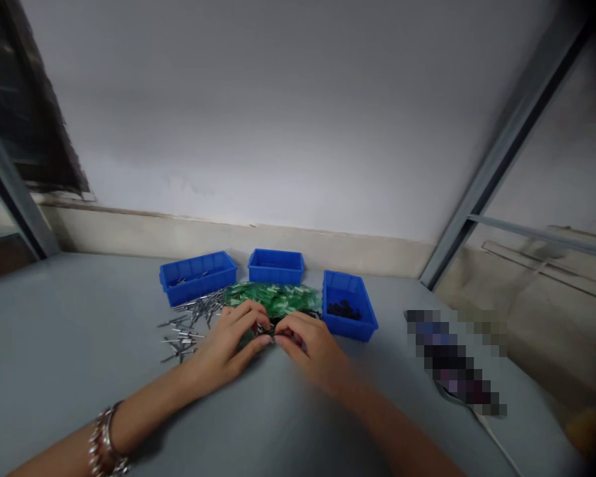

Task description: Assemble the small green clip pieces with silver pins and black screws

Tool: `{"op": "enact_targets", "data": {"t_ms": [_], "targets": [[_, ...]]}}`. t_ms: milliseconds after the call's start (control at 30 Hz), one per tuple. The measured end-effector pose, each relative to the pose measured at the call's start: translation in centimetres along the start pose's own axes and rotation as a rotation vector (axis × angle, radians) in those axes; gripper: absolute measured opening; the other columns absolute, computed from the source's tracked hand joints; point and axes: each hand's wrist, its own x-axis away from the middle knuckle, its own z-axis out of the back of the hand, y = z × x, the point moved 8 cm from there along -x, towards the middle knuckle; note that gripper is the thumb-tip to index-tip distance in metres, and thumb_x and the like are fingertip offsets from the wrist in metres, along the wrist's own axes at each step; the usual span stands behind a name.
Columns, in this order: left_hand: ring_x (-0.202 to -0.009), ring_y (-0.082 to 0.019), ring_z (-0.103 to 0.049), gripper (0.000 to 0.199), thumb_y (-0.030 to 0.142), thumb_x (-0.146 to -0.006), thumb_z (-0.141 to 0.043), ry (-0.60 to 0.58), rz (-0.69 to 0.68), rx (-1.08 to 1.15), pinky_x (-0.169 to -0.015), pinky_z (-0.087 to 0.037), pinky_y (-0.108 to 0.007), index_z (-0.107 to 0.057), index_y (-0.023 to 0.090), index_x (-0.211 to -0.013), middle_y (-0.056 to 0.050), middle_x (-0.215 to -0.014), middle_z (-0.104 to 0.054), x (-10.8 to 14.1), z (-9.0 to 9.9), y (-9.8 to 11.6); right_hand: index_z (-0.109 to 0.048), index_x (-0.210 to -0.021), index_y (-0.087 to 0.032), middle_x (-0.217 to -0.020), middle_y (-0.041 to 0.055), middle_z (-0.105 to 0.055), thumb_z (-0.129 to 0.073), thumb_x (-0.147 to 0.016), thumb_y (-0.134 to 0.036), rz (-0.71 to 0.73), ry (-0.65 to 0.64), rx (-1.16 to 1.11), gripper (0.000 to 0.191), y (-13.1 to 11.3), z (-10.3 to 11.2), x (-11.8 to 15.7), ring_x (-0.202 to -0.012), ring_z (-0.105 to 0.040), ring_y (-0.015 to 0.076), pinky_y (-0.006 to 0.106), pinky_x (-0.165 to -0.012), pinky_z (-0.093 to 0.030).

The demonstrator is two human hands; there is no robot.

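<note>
Left hand [226, 344]: our fingers [251, 324] pressed together, seemingly pinching a small dark piece [267, 328]
Right hand [312, 351]: fingers [291, 328] meeting that same piece
Around us: green pieces [273, 298], metal pins [189, 328], blue bins [276, 266] on the counter [79, 331]

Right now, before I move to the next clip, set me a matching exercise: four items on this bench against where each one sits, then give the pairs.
Items:
1. silver metal pins
2. green pieces
3. dark small parts
4. metal bracelet

Places:
A. inside the right blue bin
B. around the left forearm
C. loose on the grey table, left of the green pieces
D. heaped in front of the middle blue bin

Pairs: 1-C, 2-D, 3-A, 4-B
</note>
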Motion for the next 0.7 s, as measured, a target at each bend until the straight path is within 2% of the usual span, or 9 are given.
{"op": "enact_targets", "data": {"t_ms": [133,233,467,700], "targets": [[-0.095,-0.02,-0.046,0.015,0.024,-0.091,-0.032,0.046,0.009,0.019,-0.08,-0.035,-0.033,-0.046,0.019,-0.094,-0.006,-0.098,-0.051,0.0,0.4,0.0,-0.054,-0.073,-0.016,-0.062,-0.0021,-0.051,-0.049,-0.079,-0.029,-0.222,0.039,-0.416,0.015,1.8,-0.1,-0.2,-0.055,-0.045,0.0086,0.022,-0.053,-0.035],[-0.096,-0.019,-0.046,0.016,0.024,-0.091,-0.031,0.033,0.021,-0.001,-0.08,-0.035,-0.033,-0.046,0.019,-0.093,-0.006,-0.098,-0.051,0.0,0.4,0.0,-0.054,-0.073,-0.015,-0.058,-0.0026,-0.05,-0.049,-0.078,-0.039,-0.329,0.02,-0.598,0.025,2.7,-0.6,-0.2,-0.047,-0.04,0.0066,0.021,-0.045,-0.03],[-0.094,-0.018,-0.047,0.017,0.024,-0.091,-0.031,0.015,0.024,-0.025,-0.08,-0.036,-0.032,-0.047,0.019,-0.093,-0.005,-0.099,-0.052,0.0,0.3,0.0,-0.053,-0.074,-0.015,-0.058,-0.0029,-0.049,-0.054,-0.076,-0.043,-0.46,-0.014,-1.032,0.028,3.3,-1.6,0.2,-0.045,-0.039,0.0051,0.02,-0.042,-0.023],[-0.094,-0.019,-0.047,0.017,0.024,-0.092,-0.031,-0.004,0.028,-0.029,-0.081,-0.035,-0.032,-0.048,0.019,-0.093,-0.005,-0.099,-0.051,0.0,0.1,-0.1,-0.051,-0.073,-0.016,-0.055,-0.004,-0.047,-0.059,-0.073,-0.042,-0.476,0.014,-1.192,0.027,3.3,-1.5,0.2,-0.044,-0.037,0.0054,0.02,-0.042,-0.021]]}}
